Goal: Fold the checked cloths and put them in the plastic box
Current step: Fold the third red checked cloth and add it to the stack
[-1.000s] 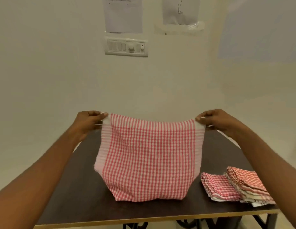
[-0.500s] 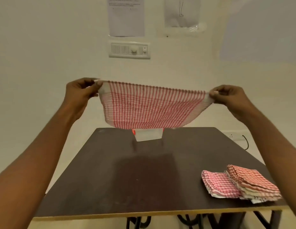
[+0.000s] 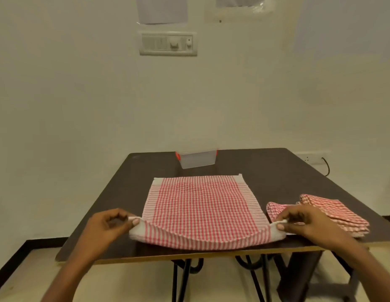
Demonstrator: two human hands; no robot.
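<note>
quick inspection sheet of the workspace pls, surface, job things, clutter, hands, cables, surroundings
surface: dark table, pale front edge, black legs below.
job's things: checked cloth spread flat mid-table, its near edge raised; plastic box with red clips at the far edge, contents not clear; folded cloths in a pile at near right, outside the box.
clutter: nothing seen.
grippers: left hand pinches the cloth's near left corner; right hand pinches the near right corner.
cables: black cable from the wall socket at right.
surroundings: pale wall, switch panel, taped papers above it.
</note>
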